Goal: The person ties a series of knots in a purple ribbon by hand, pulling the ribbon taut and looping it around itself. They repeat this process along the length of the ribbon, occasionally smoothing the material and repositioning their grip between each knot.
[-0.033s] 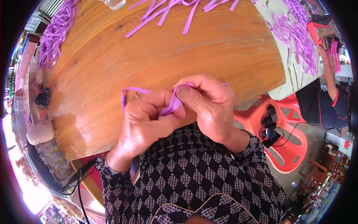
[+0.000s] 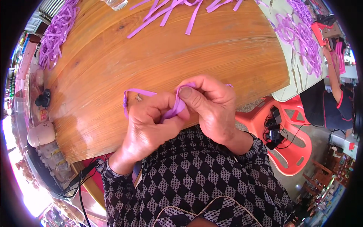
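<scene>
A narrow purple ribbon point(image 2: 177, 107) is pinched between my two hands near the table's front edge. My left hand point(image 2: 149, 125) is closed on it, with thumb and fingers curled around a folded part. Thumb and forefinger of my right hand point(image 2: 213, 109) press on the same ribbon, where it loops over the fingertips. One stretch of it runs out past the left hand to a small buckle-like piece point(image 2: 125, 100), too small to make out surely. A short purple end shows beyond the right hand. Folded fingers hide the middle of the ribbon.
Several purple ribbons point(image 2: 191, 22) lie along the far side of the wooden table point(image 2: 162, 56). More are heaped at the far left point(image 2: 58, 34) and on a white table point(image 2: 280, 92) at right. An orange chair point(image 2: 298, 155) holds dark cabled devices; a person point(image 2: 332, 102) is beyond.
My right hand has shifted very slightly to the left, and the left hand's fingers have moved a touch. Both keep their hold on the ribbon.
</scene>
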The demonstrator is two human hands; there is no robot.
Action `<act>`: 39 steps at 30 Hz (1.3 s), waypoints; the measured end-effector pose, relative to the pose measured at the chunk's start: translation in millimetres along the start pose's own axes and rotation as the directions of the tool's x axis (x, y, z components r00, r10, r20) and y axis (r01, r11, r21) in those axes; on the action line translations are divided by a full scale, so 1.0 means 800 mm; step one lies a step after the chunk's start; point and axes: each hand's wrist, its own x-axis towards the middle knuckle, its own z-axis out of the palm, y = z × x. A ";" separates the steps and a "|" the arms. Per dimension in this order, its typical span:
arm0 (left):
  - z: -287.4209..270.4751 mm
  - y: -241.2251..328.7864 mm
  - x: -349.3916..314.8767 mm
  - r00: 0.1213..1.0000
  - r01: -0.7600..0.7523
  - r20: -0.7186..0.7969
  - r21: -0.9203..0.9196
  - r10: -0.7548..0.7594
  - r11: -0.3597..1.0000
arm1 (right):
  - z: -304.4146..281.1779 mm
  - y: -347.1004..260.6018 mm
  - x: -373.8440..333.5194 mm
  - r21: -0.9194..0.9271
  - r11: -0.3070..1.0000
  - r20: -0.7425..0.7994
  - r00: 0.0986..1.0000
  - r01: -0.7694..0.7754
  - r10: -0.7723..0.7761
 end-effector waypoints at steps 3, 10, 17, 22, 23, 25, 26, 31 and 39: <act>0.011 -0.010 -0.004 0.976 -0.125 -0.172 0.044 0.131 0.991 | 0.003 0.007 -0.003 0.099 0.987 -0.039 0.990 -0.129 0.133; -0.001 -0.014 0.006 0.771 -0.451 -0.111 0.600 0.627 0.661 | -0.003 0.002 -0.003 0.025 0.989 0.001 0.989 -0.145 0.145; -0.006 -0.015 0.000 0.734 -0.420 -0.121 0.693 0.668 0.587 | -0.007 -0.015 -0.001 0.147 0.935 0.082 0.946 -0.323 0.313; -0.020 -0.009 0.006 0.975 0.222 0.092 -0.470 -0.202 0.854 | -0.023 -0.008 0.002 0.069 0.979 0.099 0.978 -0.193 0.186; -0.019 -0.008 0.006 0.975 0.223 0.093 -0.470 -0.204 0.854 | -0.020 -0.007 0.000 0.011 0.986 0.103 0.981 -0.165 0.163; -0.015 -0.007 0.009 0.952 0.280 0.060 -0.571 -0.300 0.772 | -0.020 -0.007 -0.001 -0.048 0.990 0.106 0.984 -0.136 0.140; -0.013 -0.007 0.009 0.952 0.279 0.058 -0.571 -0.301 0.772 | -0.022 -0.006 0.000 -0.090 0.993 0.148 0.985 -0.074 0.087; -0.007 -0.005 0.012 0.949 0.203 -0.082 -0.580 -0.305 0.789 | -0.020 -0.014 -0.007 0.023 0.990 0.150 0.979 -0.141 0.136; 0.003 -0.002 0.008 0.963 0.144 -0.122 -0.524 -0.242 0.839 | -0.020 -0.007 -0.009 -0.114 0.991 0.053 0.996 -0.063 0.070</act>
